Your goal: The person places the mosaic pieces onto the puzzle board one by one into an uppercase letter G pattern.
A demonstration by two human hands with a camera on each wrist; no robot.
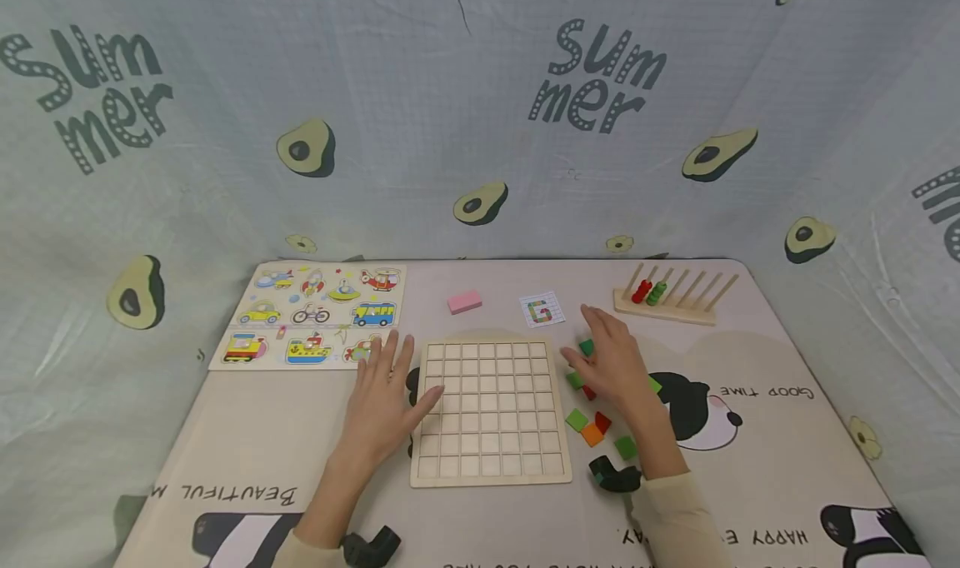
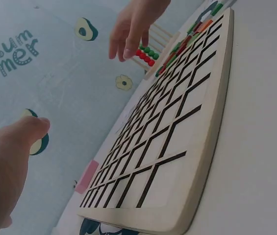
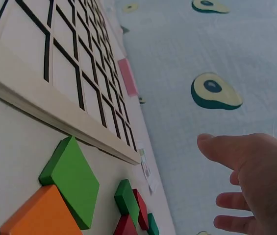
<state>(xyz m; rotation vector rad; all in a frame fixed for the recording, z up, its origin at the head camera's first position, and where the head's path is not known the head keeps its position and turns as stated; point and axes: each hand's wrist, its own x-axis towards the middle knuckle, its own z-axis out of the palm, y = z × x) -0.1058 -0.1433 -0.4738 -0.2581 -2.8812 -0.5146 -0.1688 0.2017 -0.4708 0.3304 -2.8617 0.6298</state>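
On the bench (image 1: 750, 468), mid-scene, lies a wooden grid board (image 1: 489, 412), cells bare. Left hand (image 1: 384, 406) rests flat just beside the board's left edge, fingers spread and straight, thumb reaching toward the frame, holding nothing. Right hand (image 1: 611, 360) hovers over a scatter of small coloured blocks (image 1: 592, 430) just right of the board, fingers loose and extended, pinching nothing visible. Directly beneath that hand sit a few green blocks and a red one, partly hidden by the palm; nearer the body, clear of it, lie a green, an orange, a red and another green block. Seen from the right wrist, fingers (image 3: 236, 200) hang apart above the blocks, not touching them. Beyond the board: a pink block (image 1: 464, 302), a card (image 1: 542, 310) showing a letter made of squares, and a peg rack (image 1: 675, 295) with red and green beads. Far left lies a vehicle puzzle (image 1: 315, 316).
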